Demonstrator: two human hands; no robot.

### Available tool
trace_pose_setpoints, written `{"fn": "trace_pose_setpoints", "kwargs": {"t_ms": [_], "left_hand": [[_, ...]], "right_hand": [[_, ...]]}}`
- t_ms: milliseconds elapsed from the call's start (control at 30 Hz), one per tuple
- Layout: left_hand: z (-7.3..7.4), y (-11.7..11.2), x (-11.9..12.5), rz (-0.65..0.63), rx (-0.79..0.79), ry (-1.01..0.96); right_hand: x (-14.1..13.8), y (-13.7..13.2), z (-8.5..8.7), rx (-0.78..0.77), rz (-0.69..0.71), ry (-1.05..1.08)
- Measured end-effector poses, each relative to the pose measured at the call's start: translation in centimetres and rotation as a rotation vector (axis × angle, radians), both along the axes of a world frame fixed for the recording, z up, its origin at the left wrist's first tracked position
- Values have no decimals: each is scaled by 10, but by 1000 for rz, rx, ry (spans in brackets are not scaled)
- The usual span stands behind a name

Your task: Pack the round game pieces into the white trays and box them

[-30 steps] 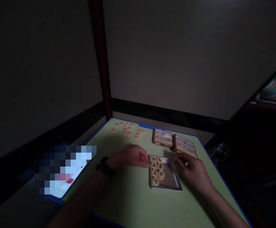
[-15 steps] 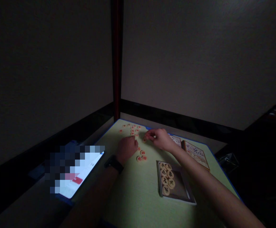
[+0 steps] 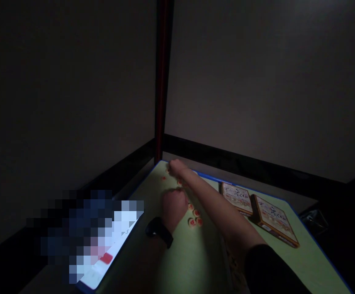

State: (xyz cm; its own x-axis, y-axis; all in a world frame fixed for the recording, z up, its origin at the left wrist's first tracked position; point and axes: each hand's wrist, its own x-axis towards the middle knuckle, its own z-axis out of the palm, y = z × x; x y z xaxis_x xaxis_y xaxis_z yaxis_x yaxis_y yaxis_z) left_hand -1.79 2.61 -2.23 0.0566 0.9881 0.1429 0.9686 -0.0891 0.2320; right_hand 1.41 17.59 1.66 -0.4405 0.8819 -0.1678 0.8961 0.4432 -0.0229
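My left hand (image 3: 175, 207) is closed in a fist low over the green table, a dark watch on its wrist; what the curled fingers hold, if anything, is hidden. Just right of it lie several round Chinese chess pieces (image 3: 199, 221) with red characters. At the table's far corner is my right hand (image 3: 176, 166), fingers curled down among more red pieces (image 3: 164, 178). Whatever it grips cannot be made out. Another red piece (image 3: 180, 182) shows beneath my right wrist. Under my right forearm, a tray of black-marked pieces (image 3: 233, 262) is mostly hidden.
Two flat printed boxes (image 3: 236, 197) (image 3: 275, 218) lie on the right side of the green table (image 3: 183, 261). A lit phone or tablet screen (image 3: 104, 261), partly blurred out, stands at the left. Dark walls meet behind the far corner.
My right hand has moved away and left to the far corner, its forearm now crossing over the tray. The view has shifted, and my left hand stays near the close group of red pieces.
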Motion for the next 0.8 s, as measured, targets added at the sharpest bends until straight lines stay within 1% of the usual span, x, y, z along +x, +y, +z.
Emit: {"fn": "trace_pose_setpoints", "kwargs": {"t_ms": [167,267,367,567,800], "left_hand": [[-2,2,0,-20,14,-22],[-3,2,0,-17,19,-22],[-4,2,0,-12,5,-29],[-5,2,0,-16,19,-40],[-5,2,-1,-15,31,-27]], "right_hand": [[10,4,3,-10,-6,-2],[14,4,7,-4,27,20],[12,3,9,16,72,48],[1,2,1,31,142,68],[0,2,-6,34,173,61]]}}
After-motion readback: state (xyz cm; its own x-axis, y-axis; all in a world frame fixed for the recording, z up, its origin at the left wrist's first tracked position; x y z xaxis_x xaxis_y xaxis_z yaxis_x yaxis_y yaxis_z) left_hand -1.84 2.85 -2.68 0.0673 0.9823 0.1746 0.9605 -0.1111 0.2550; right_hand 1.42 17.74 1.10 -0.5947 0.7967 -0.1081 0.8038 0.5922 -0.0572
